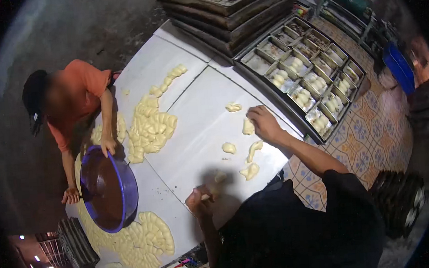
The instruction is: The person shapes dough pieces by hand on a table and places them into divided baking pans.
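My right hand (265, 123) reaches across the white table with its fingers curled around the edge of a pale dough piece (248, 127). Close to the near edge, my left hand (199, 201) is closed, and a small light bit shows at its fingers that I cannot make out. Between and around my hands lie loose pieces: a twisted dough piece (233, 107) farther off, a round one (228, 148), a long one (255, 151) and a flattened one (249, 171). Another dough piece (220, 176) sits in shadow near my left hand.
At the right stands a rack of metal loaf tins (314, 71), several holding dough balls. Stacked trays (230, 22) rise behind. Across the table, a person in orange (81, 88) touches a purple basin (129, 188). Dough heaps (150, 128) and a flat cut dough mass (147, 239) cover the left side.
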{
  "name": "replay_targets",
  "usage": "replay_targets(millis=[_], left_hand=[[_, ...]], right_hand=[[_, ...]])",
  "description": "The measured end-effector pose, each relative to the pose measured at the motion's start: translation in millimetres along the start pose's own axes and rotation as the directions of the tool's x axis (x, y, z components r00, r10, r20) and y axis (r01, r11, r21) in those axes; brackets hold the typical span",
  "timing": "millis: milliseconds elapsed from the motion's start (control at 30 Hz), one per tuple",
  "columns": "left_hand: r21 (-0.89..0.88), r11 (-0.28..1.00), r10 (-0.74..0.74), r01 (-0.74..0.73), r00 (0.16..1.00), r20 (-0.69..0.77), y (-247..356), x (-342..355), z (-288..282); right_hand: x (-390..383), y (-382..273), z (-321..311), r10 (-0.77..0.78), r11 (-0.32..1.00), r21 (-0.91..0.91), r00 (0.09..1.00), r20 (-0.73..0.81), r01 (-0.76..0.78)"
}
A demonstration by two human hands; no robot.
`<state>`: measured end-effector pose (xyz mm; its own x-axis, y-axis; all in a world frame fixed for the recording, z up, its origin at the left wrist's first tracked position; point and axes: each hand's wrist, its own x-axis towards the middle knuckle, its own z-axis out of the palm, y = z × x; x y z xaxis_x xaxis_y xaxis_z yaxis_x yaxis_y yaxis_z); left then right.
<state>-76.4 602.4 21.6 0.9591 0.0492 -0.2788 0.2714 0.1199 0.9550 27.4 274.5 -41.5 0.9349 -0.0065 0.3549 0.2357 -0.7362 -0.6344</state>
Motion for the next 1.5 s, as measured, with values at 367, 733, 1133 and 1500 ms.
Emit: replay_targets(millis=[367, 733, 1133, 1500], left_hand=[[-0.418, 0.905, -0.082, -0.074, 0.936, -0.343, -57, -4, -33], [0.118, 0.857, 0.515, -0.502, 0.841, -0.164, 2, 47, 19], [0.129, 0.932, 0.349, -0.338, 0.935, -0.071, -9, -1, 8], [-0.536, 0.82, -0.053, 0.201, 0.959, 0.278, 23, -7, 70]], right_hand=[[-15, -6, -96, 0.311, 0.281, 0.709, 0.76, 0.57, -0.647], [66, -26, 7, -0.076, 0.997, 0.033, 0.996, 0.04, 0.075], [44, -73, -23, -0.041, 0.339, 0.723, 0.758, 0.651, -0.603], [-28, -114, -38, 0.128, 0.218, 0.773, 0.803, 0.582, -0.596]])
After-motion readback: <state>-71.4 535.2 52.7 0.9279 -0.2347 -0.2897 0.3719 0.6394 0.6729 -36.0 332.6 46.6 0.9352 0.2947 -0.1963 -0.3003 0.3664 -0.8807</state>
